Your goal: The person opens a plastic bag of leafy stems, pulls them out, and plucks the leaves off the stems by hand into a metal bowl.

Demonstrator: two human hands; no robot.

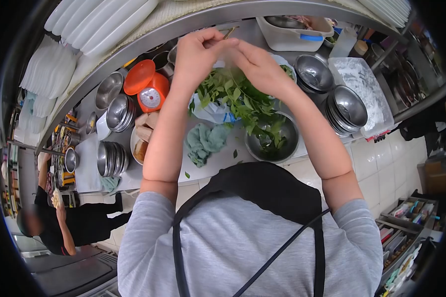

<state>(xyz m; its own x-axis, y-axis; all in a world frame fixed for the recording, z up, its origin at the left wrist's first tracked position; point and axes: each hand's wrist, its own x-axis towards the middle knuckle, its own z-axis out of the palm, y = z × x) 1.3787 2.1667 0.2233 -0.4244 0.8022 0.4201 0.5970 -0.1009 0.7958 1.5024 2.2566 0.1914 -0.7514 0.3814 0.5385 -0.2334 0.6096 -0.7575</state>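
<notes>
My left hand [198, 55] is closed in a pinch, holding the stem end of a leafy green sprig [250, 101] high over the counter. My right hand [257, 65] meets it at the fingertips and is pinched on the same stem. The sprig hangs down between my forearms. Under it, more leafy greens lie on a white and blue plastic bag [210, 113]. A steel bowl [293, 141] with loose leaves in it stands below, near the counter's front edge. Left of the bowl is a crumpled green cloth [204, 142].
An orange kitchen scale [151, 94] and stacked steel bowls [119, 114] stand left. Right are more bowls [349, 106] and a tray of white powder [364, 81]. A white tub [292, 42] sits behind. Plates fill the shelf [193, 15] above. Another person [79, 222] works at far left.
</notes>
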